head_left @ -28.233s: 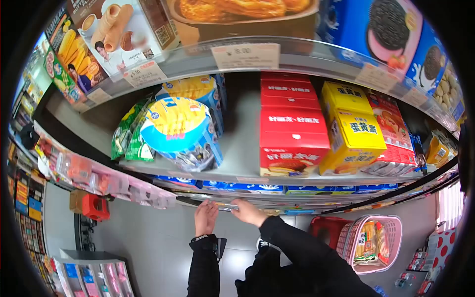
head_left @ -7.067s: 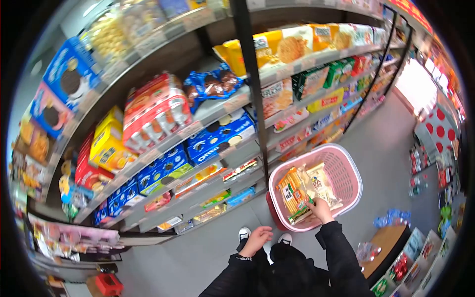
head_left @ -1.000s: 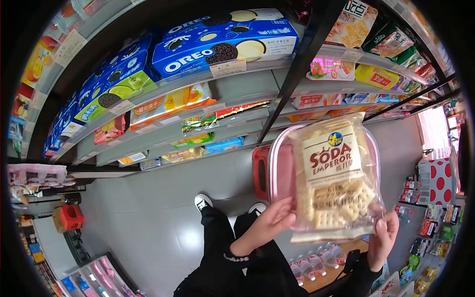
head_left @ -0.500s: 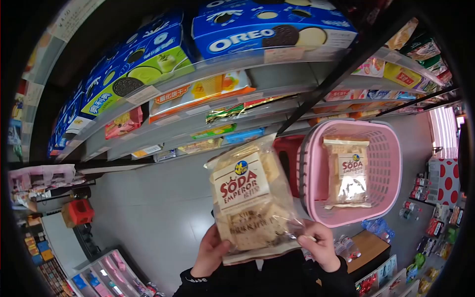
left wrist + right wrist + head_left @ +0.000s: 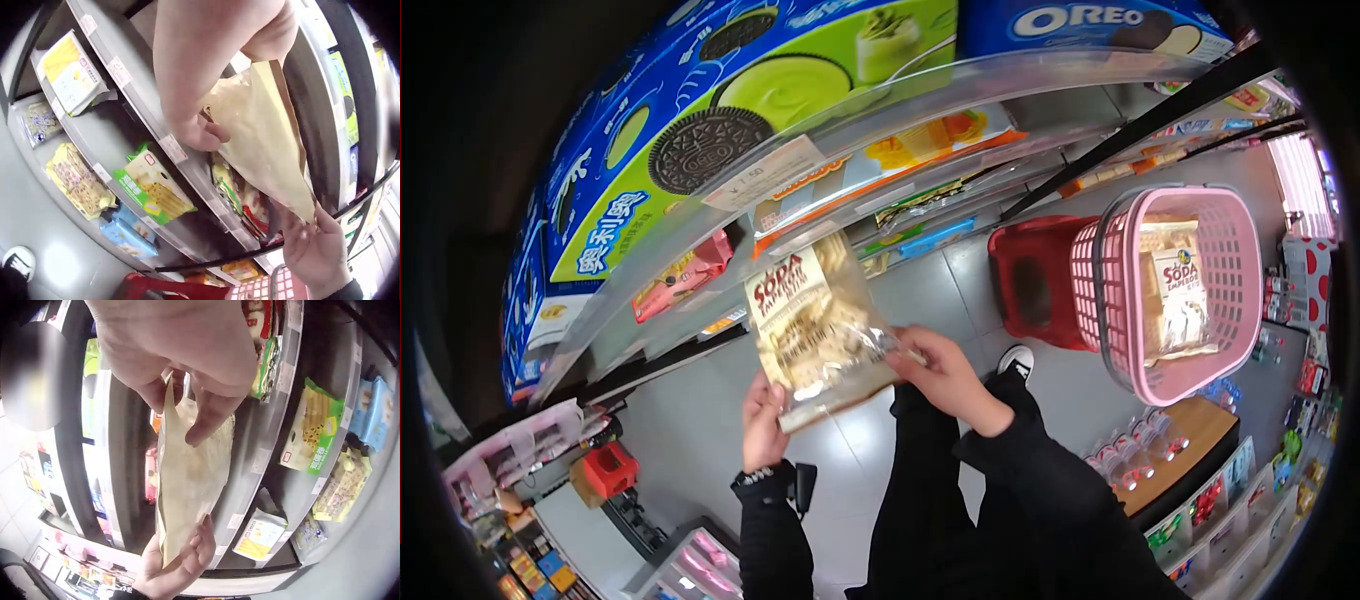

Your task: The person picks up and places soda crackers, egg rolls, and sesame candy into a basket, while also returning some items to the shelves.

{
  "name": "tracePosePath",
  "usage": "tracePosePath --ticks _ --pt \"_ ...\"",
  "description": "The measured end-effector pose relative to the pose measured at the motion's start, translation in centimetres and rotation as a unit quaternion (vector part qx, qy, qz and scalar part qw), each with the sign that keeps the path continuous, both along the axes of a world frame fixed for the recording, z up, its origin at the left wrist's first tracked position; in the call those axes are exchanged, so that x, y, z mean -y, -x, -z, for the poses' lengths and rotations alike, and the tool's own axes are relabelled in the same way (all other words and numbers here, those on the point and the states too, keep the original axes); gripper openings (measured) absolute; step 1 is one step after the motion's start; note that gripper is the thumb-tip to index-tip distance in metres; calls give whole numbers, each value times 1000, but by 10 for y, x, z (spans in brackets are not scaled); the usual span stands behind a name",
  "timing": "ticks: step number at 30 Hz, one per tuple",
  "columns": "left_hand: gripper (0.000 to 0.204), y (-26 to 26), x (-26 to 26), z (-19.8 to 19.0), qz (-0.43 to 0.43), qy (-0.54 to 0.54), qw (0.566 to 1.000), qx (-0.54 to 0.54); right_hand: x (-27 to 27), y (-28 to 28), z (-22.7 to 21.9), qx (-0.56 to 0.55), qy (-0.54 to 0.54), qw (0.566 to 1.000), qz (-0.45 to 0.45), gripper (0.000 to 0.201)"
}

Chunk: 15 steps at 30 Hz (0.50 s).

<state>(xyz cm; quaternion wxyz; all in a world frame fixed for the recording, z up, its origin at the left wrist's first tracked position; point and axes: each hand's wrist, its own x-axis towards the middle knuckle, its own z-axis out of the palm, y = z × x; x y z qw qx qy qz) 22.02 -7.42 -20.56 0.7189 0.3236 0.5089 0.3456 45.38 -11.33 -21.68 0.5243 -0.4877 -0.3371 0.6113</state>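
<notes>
A clear bag of soda crackers (image 5: 815, 325) with a white label is held in front of the lower shelves in the head view. My left hand (image 5: 762, 420) pinches one corner of its near sealed edge, thumb on top. The other corner is gripped by my right hand (image 5: 940, 375). In the left wrist view, the bag (image 5: 262, 140) hangs tilted between my left hand at the top and my right hand (image 5: 315, 250) below. A second soda cracker bag (image 5: 1175, 300) lies in the pink basket (image 5: 1245, 330), right of my hands.
The basket stands on a red stool (image 5: 1040, 280). Above the bag, Oreo boxes (image 5: 730, 130) fill a shelf with a clear front lip. Wafer packs (image 5: 880, 165) lie on the shelf below. Water bottles (image 5: 1135, 450) stand on a wooden ledge at lower right.
The held bag moved left from over the basket to the shelf front; my left hand took hold of it. The orange-striped cracker pack seen in the basket seven seconds ago is out of it.
</notes>
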Motion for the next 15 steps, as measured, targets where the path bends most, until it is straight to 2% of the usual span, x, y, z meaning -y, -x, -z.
tracePosePath --ticks 2,3,5,7,10,11,12,13,15 --pt "48 17 -31 16 27 20 999 0 -24 15 23 45 -39 997 50 11" --pt "46 19 -46 22 30 18 999 17 -34 18 33 45 -36 997 57 11" --pt "44 20 -73 33 45 5 999 9 -54 20 46 129 -37 989 53 12" --pt "42 22 -101 42 72 9 997 15 -68 19 49 133 -3 989 60 12" --pt "29 16 -134 48 33 6 999 -6 -90 18 54 110 37 989 89 11" --pt "24 14 -138 49 -30 16 997 -69 -96 16 56 198 8 973 115 13" --pt "23 13 -145 51 -23 45 994 -93 -101 15 58 285 -20 948 140 16" --pt "21 14 -153 58 -15 41 994 -99 -105 14 60 283 -17 948 144 16" --pt "20 22 -164 81 -2 37 994 -105 -112 10 63 381 10 914 141 26"
